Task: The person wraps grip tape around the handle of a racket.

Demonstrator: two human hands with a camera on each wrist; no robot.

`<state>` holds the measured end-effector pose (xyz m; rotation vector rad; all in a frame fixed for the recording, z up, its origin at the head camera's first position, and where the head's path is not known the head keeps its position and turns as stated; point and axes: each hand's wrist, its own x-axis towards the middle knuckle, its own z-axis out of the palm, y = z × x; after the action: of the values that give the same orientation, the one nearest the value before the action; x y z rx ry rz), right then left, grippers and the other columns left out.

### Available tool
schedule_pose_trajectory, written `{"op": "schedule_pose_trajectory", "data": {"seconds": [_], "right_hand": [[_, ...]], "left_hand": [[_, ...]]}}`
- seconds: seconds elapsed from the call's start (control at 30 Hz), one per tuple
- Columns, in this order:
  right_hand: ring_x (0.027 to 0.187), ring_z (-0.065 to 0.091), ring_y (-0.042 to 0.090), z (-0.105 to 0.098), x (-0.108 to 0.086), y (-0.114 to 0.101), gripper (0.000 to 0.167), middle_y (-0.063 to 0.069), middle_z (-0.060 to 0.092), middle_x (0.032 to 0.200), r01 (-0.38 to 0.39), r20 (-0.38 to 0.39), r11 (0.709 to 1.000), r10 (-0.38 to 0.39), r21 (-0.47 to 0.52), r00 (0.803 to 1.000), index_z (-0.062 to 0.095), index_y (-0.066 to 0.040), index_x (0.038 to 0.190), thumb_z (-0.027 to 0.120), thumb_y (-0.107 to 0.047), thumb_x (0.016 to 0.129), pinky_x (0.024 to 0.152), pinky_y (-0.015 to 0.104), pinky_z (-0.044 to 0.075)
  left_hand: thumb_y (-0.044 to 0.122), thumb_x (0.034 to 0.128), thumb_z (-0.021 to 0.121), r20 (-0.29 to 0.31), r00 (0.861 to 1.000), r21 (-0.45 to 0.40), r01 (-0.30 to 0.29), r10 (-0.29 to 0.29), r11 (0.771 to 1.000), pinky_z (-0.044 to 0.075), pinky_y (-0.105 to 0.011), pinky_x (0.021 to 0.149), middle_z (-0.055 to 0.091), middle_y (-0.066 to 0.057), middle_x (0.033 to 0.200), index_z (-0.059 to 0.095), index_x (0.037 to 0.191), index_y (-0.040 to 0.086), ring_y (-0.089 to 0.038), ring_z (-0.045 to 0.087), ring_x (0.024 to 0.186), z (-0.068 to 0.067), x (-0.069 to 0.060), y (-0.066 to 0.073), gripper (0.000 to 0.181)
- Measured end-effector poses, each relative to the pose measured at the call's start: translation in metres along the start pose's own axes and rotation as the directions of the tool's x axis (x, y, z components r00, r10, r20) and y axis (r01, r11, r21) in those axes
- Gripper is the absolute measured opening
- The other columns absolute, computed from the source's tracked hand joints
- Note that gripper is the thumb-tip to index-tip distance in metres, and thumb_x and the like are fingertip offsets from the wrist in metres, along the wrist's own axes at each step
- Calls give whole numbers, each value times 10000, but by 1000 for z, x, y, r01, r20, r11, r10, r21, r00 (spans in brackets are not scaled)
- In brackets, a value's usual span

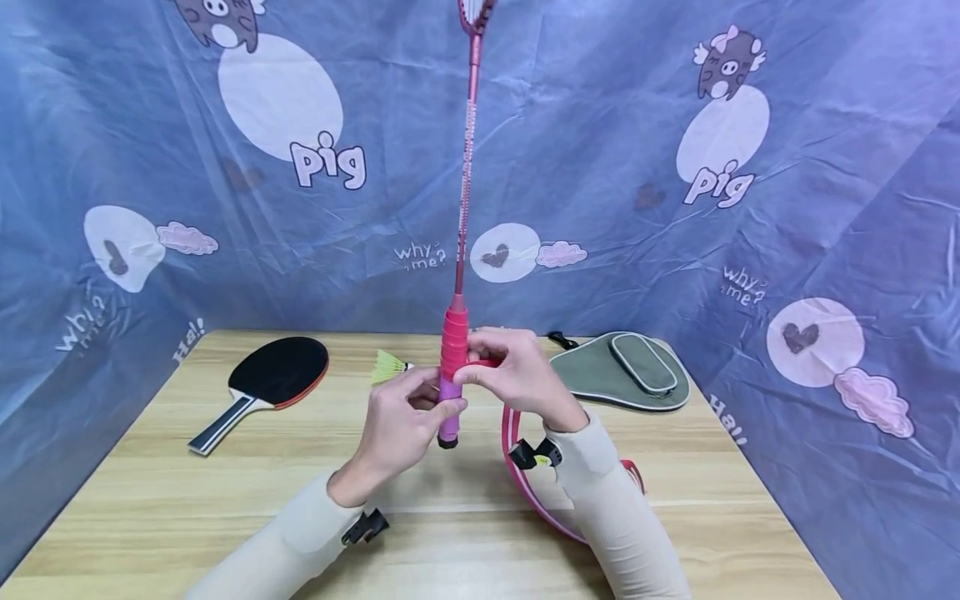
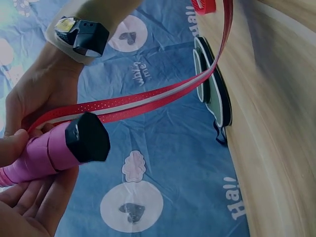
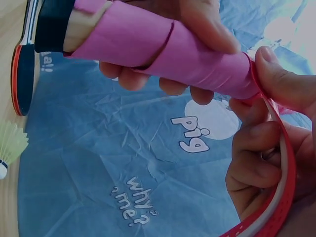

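place: screened work area, room type unclear | blue pig-print drapes, three sides | wood-grain table

Paddle's over on the left of the table, handle aimed at the near left. Shuttlecock sits right of it, kinda behind the left hand. Racket stands pretty much upright mid-table, left hand low on the handle, right hand just above. Tape hangs from the right hand and runs under that forearm. Case lies back right, and cloth hangs behind everything plus both sides.
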<state>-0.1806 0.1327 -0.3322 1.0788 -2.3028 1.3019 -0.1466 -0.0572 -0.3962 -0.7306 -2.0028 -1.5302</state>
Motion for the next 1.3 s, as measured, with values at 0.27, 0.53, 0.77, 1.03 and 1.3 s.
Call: {"op": "schedule_pose_trajectory", "data": {"seconds": [0.27, 0.53, 0.77, 1.03, 1.3], "right_hand": [[659, 522, 52, -3, 1, 0, 311, 23, 608, 784, -83, 32, 986, 79, 148, 996, 748, 6, 1104, 828, -78, 815, 567, 177, 449], [737, 593, 41, -7, 0, 1, 331, -52, 662, 836, -136, 70, 957, 122, 257, 990, 725, 47, 1119, 819, -66, 822, 657, 181, 530], [783, 628, 46, -9, -3, 0, 499, -87, 683, 885, -131, 87, 943, 109, 307, 990, 708, 86, 1133, 831, -270, 807, 701, 188, 558], [751, 570, 30, -9, -4, -1, 753, -99, 623, 834, -94, 102, 924, 60, 371, 993, 670, 166, 1069, 799, -505, 754, 654, 163, 504], [748, 577, 34, -9, -4, 1, 772, -112, 648, 826, -103, 119, 903, 58, 418, 991, 645, 196, 1043, 828, -493, 746, 655, 164, 498]], "left_hand": [[90, 816, 842, 66, 995, -109, 82, -75, 991, 628, -258, 657, 736, -75, 820, 736, 1087, 49, -44, 685, 712, -2, 2, 5, 294], [42, 864, 784, 139, 989, -195, 68, -41, 979, 628, -266, 685, 743, -130, 890, 719, 1128, 11, -60, 692, 781, -5, 3, 6, 274], [-37, 904, 705, 203, 978, -317, 15, 53, 948, 627, -273, 690, 734, -199, 886, 692, 1103, -32, -65, 707, 810, -6, 1, 3, 199], [-52, 939, 642, 277, 957, -403, 35, 85, 915, 643, -332, 785, 719, -267, 959, 660, 1132, -69, -111, 753, 862, -9, 3, 5, 195], [-53, 978, 562, 356, 925, -508, 69, 136, 859, 640, -361, 810, 661, -318, 1000, 601, 1182, -130, -150, 751, 899, -13, 5, 6, 222]]}}
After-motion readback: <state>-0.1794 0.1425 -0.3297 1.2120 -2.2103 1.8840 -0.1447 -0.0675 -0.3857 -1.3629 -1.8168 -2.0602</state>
